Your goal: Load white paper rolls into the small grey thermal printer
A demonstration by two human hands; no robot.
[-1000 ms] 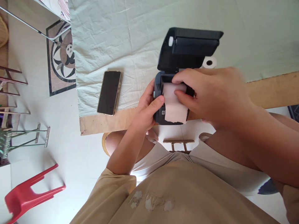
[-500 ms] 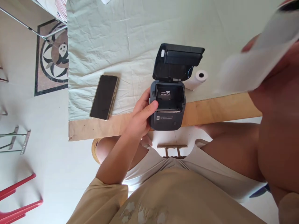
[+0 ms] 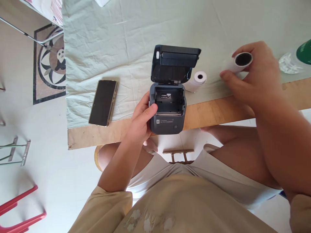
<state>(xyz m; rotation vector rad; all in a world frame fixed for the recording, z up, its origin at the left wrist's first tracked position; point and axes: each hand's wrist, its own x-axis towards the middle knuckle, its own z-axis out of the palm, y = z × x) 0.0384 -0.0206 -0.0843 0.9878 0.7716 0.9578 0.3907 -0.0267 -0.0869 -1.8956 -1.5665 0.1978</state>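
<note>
The left hand (image 3: 143, 118) grips the dark printer (image 3: 167, 108), whose lid is open. The right hand (image 3: 255, 74) grips a white roll (image 3: 235, 64), partly hidden.

Matt dark plastic forms the printer (image 3: 167, 124); smooth white paper, the roll (image 3: 199, 77) beside it. Near the worktop's (image 3: 102, 134) left corner, the phone (image 3: 103, 102) has glossy glass. Wrinkled cloth (image 3: 136, 38) covers the wood, bare along its near edge.

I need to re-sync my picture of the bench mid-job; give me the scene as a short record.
left hand: holds printer
printer lid: open
printer bay: no roll inside
right hand: holds wide-cored roll
small-cored roll: on cloth, right of printer
phone: left of printer, screen dark
</note>
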